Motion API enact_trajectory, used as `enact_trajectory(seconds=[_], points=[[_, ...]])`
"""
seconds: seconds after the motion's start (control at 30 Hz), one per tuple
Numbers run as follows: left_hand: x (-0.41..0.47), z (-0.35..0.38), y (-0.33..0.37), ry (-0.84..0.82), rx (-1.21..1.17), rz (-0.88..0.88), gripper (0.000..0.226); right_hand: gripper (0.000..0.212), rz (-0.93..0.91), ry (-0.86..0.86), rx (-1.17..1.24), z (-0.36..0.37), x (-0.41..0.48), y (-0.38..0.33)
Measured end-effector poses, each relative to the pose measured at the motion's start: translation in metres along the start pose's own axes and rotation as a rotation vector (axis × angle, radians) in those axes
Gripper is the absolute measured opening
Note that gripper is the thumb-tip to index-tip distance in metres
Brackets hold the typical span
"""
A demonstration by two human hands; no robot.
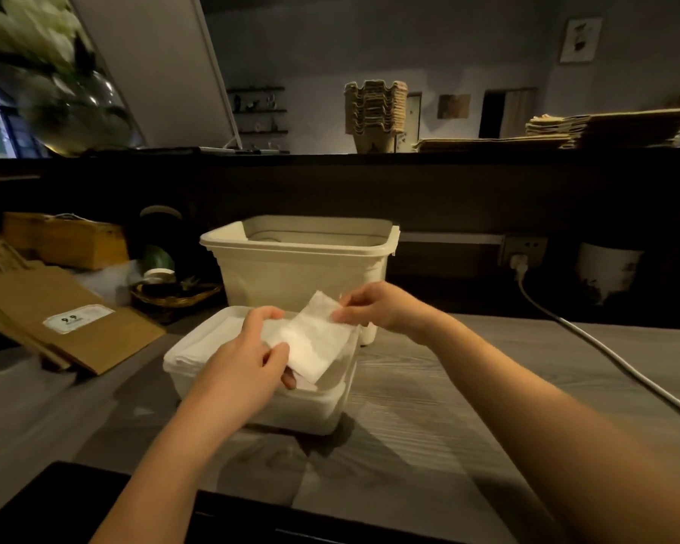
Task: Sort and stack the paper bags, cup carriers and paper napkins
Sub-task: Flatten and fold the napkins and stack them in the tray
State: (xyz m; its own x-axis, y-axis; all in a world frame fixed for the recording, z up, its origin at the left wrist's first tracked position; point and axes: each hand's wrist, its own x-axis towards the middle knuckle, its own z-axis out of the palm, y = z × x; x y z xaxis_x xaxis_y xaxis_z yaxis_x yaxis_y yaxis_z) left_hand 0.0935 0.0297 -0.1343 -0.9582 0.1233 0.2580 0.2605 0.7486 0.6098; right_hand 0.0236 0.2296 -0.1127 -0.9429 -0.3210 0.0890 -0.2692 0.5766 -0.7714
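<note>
While both arms reach out over the near edge of the bench (448,418), the action sits at its middle: the left hand (244,363) has its grip pinching the near corner of a white paper napkin (315,341), thumb on top and fingers curled beneath, and the right hand (381,308) has its grip pinching the napkin's far corner between thumb and fingertips. That napkin hangs tilted, held just above a shallow white tray (322,410), and look, a flat stack of napkins (209,343) lies inside the tray's left part. Just behind the tray, touching it or not, hard to call, stands a taller cream tub (303,265), open on top. Off toward the left edge, brown paper bags (67,320) lie flat in a fanned pile, the top one showing a white label, with a small dark basket (173,294) between them and the tub. Along the right side a white cable (605,349) runs back to a wall socket (523,251). Farthest off, up on the shelf (487,159) behind the bench, a nested stack of cup carriers (375,111) stands upright, and to its right flattened bags (613,125) lie piled.
</note>
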Motion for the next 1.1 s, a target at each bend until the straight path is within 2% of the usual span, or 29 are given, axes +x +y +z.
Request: enact_trajectory(seconds=[0.1, 0.23, 0.33, 0.43, 0.53, 0.6, 0.7, 0.8, 0.9, 0.97, 1.03, 1.1], points=[[0.000, -0.010, -0.009, 0.011, 0.144, 0.009, 0.024, 0.021, 0.035, -0.111, -0.254, 0.012, 0.019, 0.000], [0.017, -0.003, -0.007, 0.017, 0.202, 0.093, 0.016, 0.026, 0.039, -0.107, -0.478, 0.018, 0.028, 0.003], [0.038, 0.014, -0.001, -0.128, 0.280, 0.161, 0.015, 0.031, 0.010, -0.069, -0.682, 0.022, 0.029, 0.004], [0.054, 0.024, 0.006, -0.313, 0.409, 0.202, 0.021, 0.038, -0.031, 0.009, -0.769, 0.026, 0.027, 0.009], [0.063, 0.028, 0.010, -0.456, 0.496, 0.208, 0.032, 0.027, -0.040, 0.074, -0.826, 0.026, 0.023, 0.012], [0.066, 0.030, 0.011, -0.524, 0.565, 0.200, 0.040, 0.019, -0.019, 0.076, -0.851, 0.026, 0.023, 0.013], [0.070, 0.034, 0.010, -0.600, 0.635, 0.184, 0.052, 0.023, 0.038, 0.033, -0.843, 0.028, 0.023, 0.015], [0.067, 0.031, 0.011, -0.585, 0.605, 0.187, 0.052, 0.025, 0.060, 0.055, -0.761, 0.027, 0.019, 0.017], [0.064, 0.019, 0.013, -0.311, 0.432, 0.206, 0.030, 0.025, 0.008, 0.202, -0.676, 0.020, 0.009, 0.014], [0.070, 0.012, 0.006, -0.123, 0.453, 0.226, 0.030, 0.024, -0.034, 0.270, -0.640, 0.017, 0.001, 0.011], [0.080, 0.011, -0.009, -0.184, 0.568, 0.177, 0.037, 0.024, -0.035, 0.258, -0.595, 0.016, -0.005, 0.007], [0.085, 0.017, -0.023, -0.408, 0.642, 0.037, 0.048, 0.027, -0.036, 0.209, -0.574, 0.018, -0.010, 0.001]])
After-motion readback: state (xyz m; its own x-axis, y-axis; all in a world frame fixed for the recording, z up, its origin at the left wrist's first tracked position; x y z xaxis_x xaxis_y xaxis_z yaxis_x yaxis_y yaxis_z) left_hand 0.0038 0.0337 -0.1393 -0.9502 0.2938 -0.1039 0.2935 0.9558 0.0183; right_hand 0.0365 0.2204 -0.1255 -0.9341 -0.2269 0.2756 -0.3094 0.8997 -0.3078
